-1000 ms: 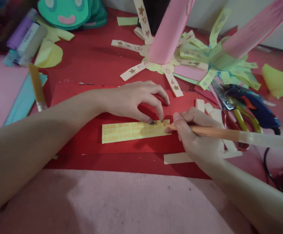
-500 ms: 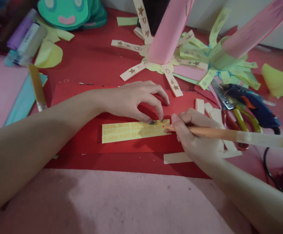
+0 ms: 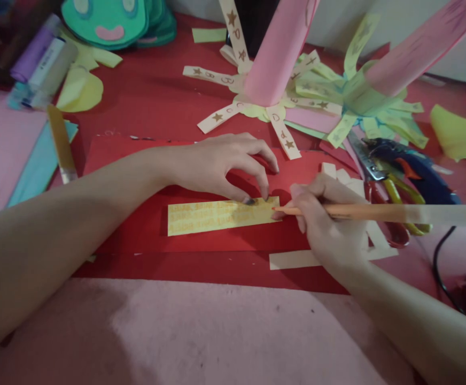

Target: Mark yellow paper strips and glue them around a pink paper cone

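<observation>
A yellow paper strip [image 3: 201, 218] with rows of orange handwriting lies on a red sheet [image 3: 137, 235]. My left hand [image 3: 225, 166] rests with fingers spread and bent, thumb and index fingertip on the strip's upper edge. In my right hand [image 3: 329, 214] is an orange felt-tip pen [image 3: 357, 212], held in a writing grip. Its tip is at the strip's right end, and the barrel points out to the right. Part of another pale strip [image 3: 293, 260] lies beneath my right hand.
Two pink paper tubes [image 3: 279, 53] with lettered strips around their bases stand at the back. Scissors [image 3: 395, 198] and a dark blue tool [image 3: 421, 171] with a black cord lie to the right. At left are an orange marker [image 3: 61, 141] and a purple marker [image 3: 36, 48].
The pen's rear end has swung away from me, so the barrel is now nearly level. My right hand has turned slightly with it. My left hand and the strip stay put.
</observation>
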